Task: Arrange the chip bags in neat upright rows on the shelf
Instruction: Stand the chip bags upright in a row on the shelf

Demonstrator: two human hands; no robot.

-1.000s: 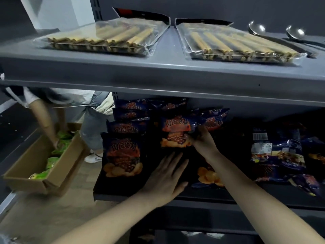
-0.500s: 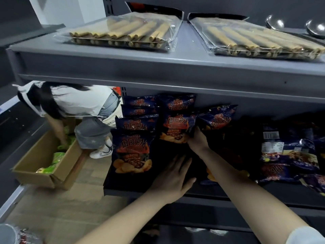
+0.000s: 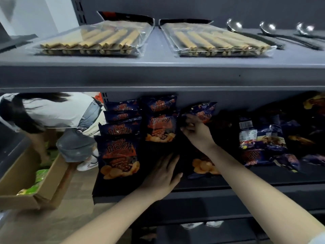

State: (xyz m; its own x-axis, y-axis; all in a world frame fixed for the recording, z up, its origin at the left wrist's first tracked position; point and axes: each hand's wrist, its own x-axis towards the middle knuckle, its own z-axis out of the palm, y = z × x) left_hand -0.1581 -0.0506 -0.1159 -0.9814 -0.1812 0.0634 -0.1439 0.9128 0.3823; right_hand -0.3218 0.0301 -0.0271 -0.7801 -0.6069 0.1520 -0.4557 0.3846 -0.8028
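Deep under the grey metal upper shelf [image 3: 158, 74], shadow swallows much of the dark lower shelf [image 3: 255, 180]. The loose heap of dark blue bags [image 3: 263, 141] at the right blurs together. Whether the left hand [image 3: 161, 175] lies on bare shelf or on a dark bag I cannot tell; its fingers are straight, slightly spread, pressed flat near the front edge. The right hand [image 3: 197, 132] reaches further back, fingers curled and pinching the lower part of a dark blue chip bag with orange print [image 3: 204, 111], which tilts just right of the middle row. Its forearm partly hides a flat-lying bag [image 3: 204, 167]. Matching bags stand upright in two rows, four in the left row [image 3: 119, 155] and two showing in the middle row [image 3: 161, 127], each with orange lettering and golden crisps. Two clear packs of biscuit sticks [image 3: 98, 41] and steel ladles [image 3: 234, 26] lie up top. Beside the shelving another person [image 3: 58, 111] bends over an open cardboard box [image 3: 21, 173] on the wood-look floor [image 3: 52, 226].
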